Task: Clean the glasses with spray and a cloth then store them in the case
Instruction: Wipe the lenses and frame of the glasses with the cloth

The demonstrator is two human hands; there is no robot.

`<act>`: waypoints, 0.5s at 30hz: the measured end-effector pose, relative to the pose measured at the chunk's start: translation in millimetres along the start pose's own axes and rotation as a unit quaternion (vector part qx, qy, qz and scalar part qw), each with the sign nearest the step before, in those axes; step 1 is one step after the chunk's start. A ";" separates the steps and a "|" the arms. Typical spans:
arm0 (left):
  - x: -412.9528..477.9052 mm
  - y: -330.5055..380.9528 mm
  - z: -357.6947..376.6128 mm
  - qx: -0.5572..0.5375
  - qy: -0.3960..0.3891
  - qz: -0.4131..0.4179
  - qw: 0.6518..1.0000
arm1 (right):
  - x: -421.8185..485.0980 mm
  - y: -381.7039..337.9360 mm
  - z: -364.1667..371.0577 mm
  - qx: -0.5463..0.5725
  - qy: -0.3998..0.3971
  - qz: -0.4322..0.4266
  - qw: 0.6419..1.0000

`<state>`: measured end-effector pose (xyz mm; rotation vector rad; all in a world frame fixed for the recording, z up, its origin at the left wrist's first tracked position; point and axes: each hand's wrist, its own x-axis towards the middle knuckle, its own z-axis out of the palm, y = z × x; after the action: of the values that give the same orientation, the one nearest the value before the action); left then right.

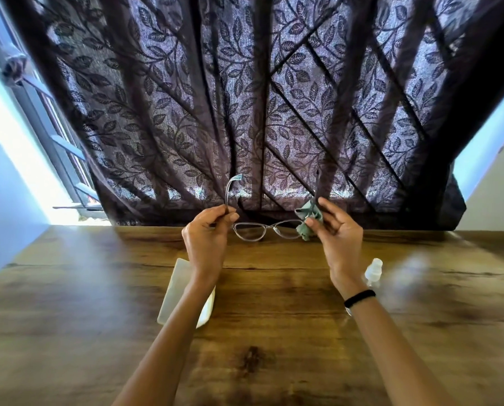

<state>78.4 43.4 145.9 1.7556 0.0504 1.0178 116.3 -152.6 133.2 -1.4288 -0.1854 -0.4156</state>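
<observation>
Bare-armed on both sides: left hand (207, 232) and right hand (337, 238) uncovered, forearms likewise as far back as the lower edge of view. Wears one thin black band (359, 298) round the right wrist, smooth and cord-like, snug against the arm (slightly thicker toward the outer side). Carries a small pale glint (348, 311) just behind that band, on the inner edge of the wrist, too small to tell as clasp, bead or charm. Slim in the wrists, long in the fingers.

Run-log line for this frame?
left hand pinches clear-framed glasses | right hand pinches green cloth round temple | white case, clear spray bottle on wooden table
</observation>
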 end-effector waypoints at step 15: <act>-3.7 -14.7 1.4 -0.037 -0.019 -0.087 0.995 | -2.0 -7.3 -1.8 -0.077 -0.019 -0.028 0.996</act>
<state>83.0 47.1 131.9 1.6715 0.1371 0.8497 111.4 -154.7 138.9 -1.5854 -0.2284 -0.4578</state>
